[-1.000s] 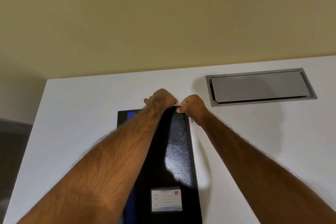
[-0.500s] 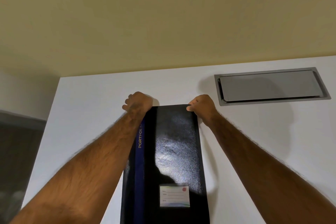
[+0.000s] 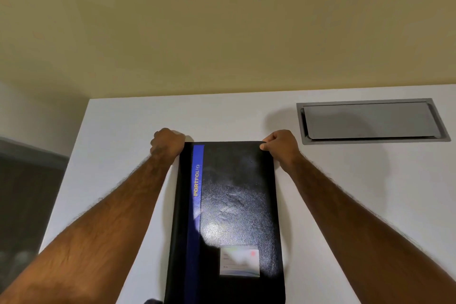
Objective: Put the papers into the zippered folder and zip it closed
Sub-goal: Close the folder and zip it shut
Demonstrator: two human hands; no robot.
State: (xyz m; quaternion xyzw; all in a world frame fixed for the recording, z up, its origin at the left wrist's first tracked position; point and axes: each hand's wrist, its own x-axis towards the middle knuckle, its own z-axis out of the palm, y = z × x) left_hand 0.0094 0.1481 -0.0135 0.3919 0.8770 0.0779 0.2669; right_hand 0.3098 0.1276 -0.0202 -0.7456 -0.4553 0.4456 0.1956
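A black zippered folder [image 3: 237, 205] lies closed on the white table [image 3: 345, 205], its long side running away from me. It has a blue stripe with gold "PORTFOLIO" lettering along its left side and a small label card near its front. My left hand [image 3: 167, 142] is closed at the folder's far left corner; what it pinches is hidden. My right hand [image 3: 281, 147] grips the far right corner with the thumb on the cover. No papers are visible.
A grey recessed cable hatch [image 3: 370, 121] with a closed lid is set into the table at the far right. The table's left edge [image 3: 71, 168] drops off to a dark floor. A beige wall rises behind the table's far edge.
My left hand has travelled left along the folder's far edge, from beside my right hand to the far left corner. The blue stripe is now uncovered. My right hand stays at the right corner.
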